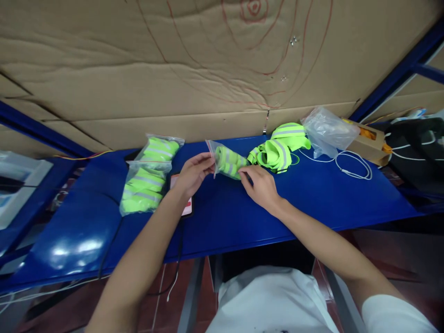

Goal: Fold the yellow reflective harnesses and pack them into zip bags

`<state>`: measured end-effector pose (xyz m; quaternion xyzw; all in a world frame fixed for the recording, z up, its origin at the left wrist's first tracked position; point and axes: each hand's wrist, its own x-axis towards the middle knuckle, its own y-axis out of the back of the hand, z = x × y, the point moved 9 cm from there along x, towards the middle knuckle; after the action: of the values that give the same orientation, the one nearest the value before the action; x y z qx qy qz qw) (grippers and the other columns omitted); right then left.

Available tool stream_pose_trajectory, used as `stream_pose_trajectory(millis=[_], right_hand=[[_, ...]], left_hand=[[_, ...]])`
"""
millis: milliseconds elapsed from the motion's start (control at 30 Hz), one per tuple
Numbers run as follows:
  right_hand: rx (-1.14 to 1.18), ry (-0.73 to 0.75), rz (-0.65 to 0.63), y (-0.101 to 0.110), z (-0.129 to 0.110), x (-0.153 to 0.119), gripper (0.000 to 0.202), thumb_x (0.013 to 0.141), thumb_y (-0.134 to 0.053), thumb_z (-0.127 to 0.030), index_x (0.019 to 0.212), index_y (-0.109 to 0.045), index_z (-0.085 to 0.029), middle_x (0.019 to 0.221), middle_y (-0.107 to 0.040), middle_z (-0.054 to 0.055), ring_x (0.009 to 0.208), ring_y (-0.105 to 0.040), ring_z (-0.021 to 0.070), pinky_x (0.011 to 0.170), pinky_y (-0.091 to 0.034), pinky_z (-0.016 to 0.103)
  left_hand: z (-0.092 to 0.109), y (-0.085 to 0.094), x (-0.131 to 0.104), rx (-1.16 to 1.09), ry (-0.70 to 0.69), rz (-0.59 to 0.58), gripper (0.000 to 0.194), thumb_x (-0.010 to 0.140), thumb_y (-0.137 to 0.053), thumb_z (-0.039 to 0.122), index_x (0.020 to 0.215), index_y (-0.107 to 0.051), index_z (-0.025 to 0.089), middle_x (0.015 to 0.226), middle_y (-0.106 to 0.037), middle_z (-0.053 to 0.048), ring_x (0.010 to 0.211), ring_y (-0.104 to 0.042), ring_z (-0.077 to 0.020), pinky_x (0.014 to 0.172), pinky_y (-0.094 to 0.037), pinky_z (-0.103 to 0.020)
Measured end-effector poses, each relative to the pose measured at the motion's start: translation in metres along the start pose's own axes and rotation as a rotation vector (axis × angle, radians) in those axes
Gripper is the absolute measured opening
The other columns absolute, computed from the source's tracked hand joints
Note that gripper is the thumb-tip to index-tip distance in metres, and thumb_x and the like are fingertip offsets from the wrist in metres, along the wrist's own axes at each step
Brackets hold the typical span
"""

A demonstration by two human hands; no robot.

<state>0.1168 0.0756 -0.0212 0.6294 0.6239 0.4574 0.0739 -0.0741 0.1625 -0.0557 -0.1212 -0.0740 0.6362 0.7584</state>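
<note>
A clear zip bag (229, 162) with a folded neon-yellow reflective strap inside is between my two hands, above the blue table. My left hand (194, 173) pinches the bag's open-looking zip end. At the opposite end, my right hand (260, 185) has its fingers closed on the bag's lower corner. Just beyond the right hand lies a loose heap of neon-yellow reflective straps (277, 152). To the left of my left hand rest two filled zip bags, a nearer one (144, 187) overlapping a farther one (161, 150).
A phone (187, 208) lies partly under my left forearm. At the back right are a crumpled clear plastic bag (326, 129), a coiled white cable (357, 166) and an open cardboard box (373, 145) with orange items. A cardboard wall (138, 69) stands behind the blue table (236, 222).
</note>
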Motion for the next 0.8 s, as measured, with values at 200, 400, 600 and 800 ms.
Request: stream_pose_trajectory(millis=[200,400,600,800], right_hand=[[0.234,0.153,0.11,0.016,-0.025,-0.007,0.018,0.103,-0.056,-0.034,0.117,-0.064,-0.026,0.098,-0.069,0.007,0.087,-0.065,0.0206,0.075,-0.054,0.035],[0.276,-0.046,0.044,0.008,-0.01,-0.009,0.028,0.091,-0.074,-0.049,0.097,-0.06,-0.026,0.066,-0.052,-0.005,0.056,-0.051,0.0127,0.057,-0.042,0.029],[0.35,-0.029,-0.023,0.008,-0.016,-0.006,0.017,0.1,-0.061,-0.042,0.102,-0.061,-0.025,0.071,-0.062,-0.003,0.057,-0.055,0.0122,0.057,-0.044,0.028],[0.302,-0.038,-0.072,0.002,-0.013,-0.008,0.021,0.104,-0.055,-0.043,0.095,-0.062,-0.025,0.074,-0.066,-0.001,0.058,-0.058,0.0128,0.058,-0.043,0.028]], left_hand=[[0.007,-0.04,-0.025,0.045,-0.004,-0.217,0.029,0.066,-0.096,0.035,0.081,-0.079,0.017,0.071,-0.071,-0.002,0.062,-0.062,-0.0123,0.062,-0.052,-0.025],[0.0,-0.06,-0.039,0.135,0.021,-0.349,0.026,0.067,-0.096,0.035,0.078,-0.082,0.017,0.077,-0.076,-0.006,0.068,-0.068,-0.0169,0.068,-0.057,-0.029],[0.01,-0.063,-0.041,0.221,-0.093,-0.349,0.027,0.075,-0.091,0.043,0.081,-0.081,0.018,0.076,-0.075,-0.004,0.067,-0.068,-0.0162,0.068,-0.058,-0.029],[0.022,-0.067,-0.047,0.367,-0.234,-0.313,0.028,0.078,-0.088,0.044,0.081,-0.076,0.02,0.08,-0.073,-0.004,0.072,-0.065,-0.0166,0.071,-0.054,-0.029]])
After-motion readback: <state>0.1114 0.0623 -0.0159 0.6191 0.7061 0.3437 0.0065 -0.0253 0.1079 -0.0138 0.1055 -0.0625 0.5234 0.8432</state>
